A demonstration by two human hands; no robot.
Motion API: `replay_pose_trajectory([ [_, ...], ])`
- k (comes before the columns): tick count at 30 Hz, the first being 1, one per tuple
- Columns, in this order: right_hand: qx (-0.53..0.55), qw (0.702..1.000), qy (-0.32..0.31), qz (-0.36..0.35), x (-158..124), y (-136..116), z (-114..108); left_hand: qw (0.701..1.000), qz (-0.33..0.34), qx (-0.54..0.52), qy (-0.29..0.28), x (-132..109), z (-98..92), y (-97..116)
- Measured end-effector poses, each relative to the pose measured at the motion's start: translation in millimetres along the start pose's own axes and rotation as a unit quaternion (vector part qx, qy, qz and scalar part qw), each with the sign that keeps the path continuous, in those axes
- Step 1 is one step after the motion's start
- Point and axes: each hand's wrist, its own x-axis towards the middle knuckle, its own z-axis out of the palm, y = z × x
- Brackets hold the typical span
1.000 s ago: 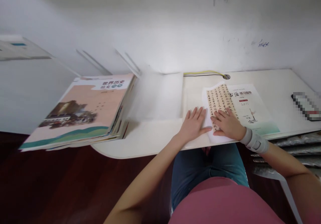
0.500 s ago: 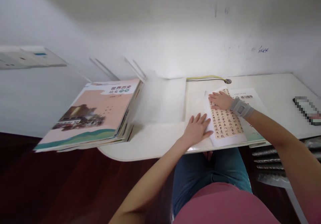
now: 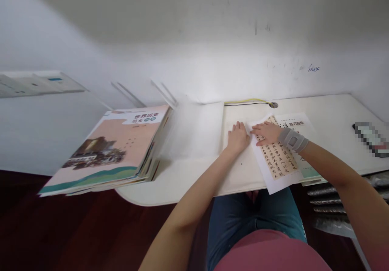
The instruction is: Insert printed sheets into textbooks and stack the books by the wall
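Observation:
A sheet of white paper (image 3: 275,153) with a tan panel of columned Chinese calligraphy lies tilted on a calligraphy practice guide (image 3: 299,135), its lower corner over the desk's front edge. My right hand (image 3: 266,133), wearing a grey wrist brace (image 3: 293,139), lies flat on the sheet's upper part, fingers pointing left. My left hand (image 3: 238,138) rests flat on the desk, its fingertips at the sheet's left edge. Neither hand grips anything. The guide's title is partly hidden by the sheet and my right hand.
A thick stack of history textbooks (image 3: 106,149) overhangs the desk's left side, beside a blurred white sheet pile (image 3: 193,129). A pixelated phone (image 3: 372,139) lies at the right. A yellow cable (image 3: 247,101) runs along the back, by the wall.
The sheet has slid toward me and now crosses the desk's front edge. My right hand has moved up and stays on it, and my left hand has shifted slightly farther onto the desk.

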Motion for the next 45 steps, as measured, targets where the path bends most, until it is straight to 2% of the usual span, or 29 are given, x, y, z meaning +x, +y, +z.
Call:
replay_pose_trajectory([
  [3, -0.016, 1.000, 0.002, -0.005, -4, 0, 0, 0.999, 0.016, -0.004, 0.032, -5, -11.4, 0],
  [7, -0.030, 1.000, 0.002, -0.002, -1, 2, 3, 0.999, 0.036, -0.006, 0.037, -11, -20.1, -1],
  [14, -0.038, 0.996, 0.024, 0.076, 23, 7, 8, 0.996, 0.086, 0.014, 0.009, -25, -6.0, 2],
  [17, -0.041, 0.995, 0.037, 0.083, 23, 4, 4, 0.993, 0.112, 0.045, -0.011, -30, -1.9, 2],
  [20, -0.066, 0.991, 0.071, 0.090, 11, -13, -1, 0.991, 0.118, 0.058, -0.018, -32, 0.7, 0],
  [24, -0.065, 0.997, 0.022, 0.042, -23, -55, 0, 0.992, 0.120, 0.049, -0.008, -32, 3.7, -2],
  [27, -0.067, 0.997, 0.027, 0.035, -43, -78, 9, 0.989, 0.133, 0.064, -0.007, -36, 2.2, -1],
  [30, -0.061, 0.997, 0.035, 0.045, -49, -85, 14, 0.982, 0.173, 0.082, -0.005, -43, -4.8, -1],
  [34, -0.052, 0.997, 0.039, 0.046, -49, -83, 12, 0.959, 0.276, 0.064, -0.023, -56, -20.5, -7],
  [39, -0.016, 0.997, 0.059, -0.038, -59, -98, 12, 0.908, 0.410, 0.017, -0.084, -77, -37.1, -17],
  [41, 0.006, 0.996, 0.071, -0.051, -65, -107, 16, 0.901, 0.420, 0.010, -0.107, -87, -40.4, -19],
  [45, 0.028, 0.995, 0.096, -0.015, -71, -121, 23, 0.900, 0.417, 0.000, -0.127, -101, -45.9, -23],
])
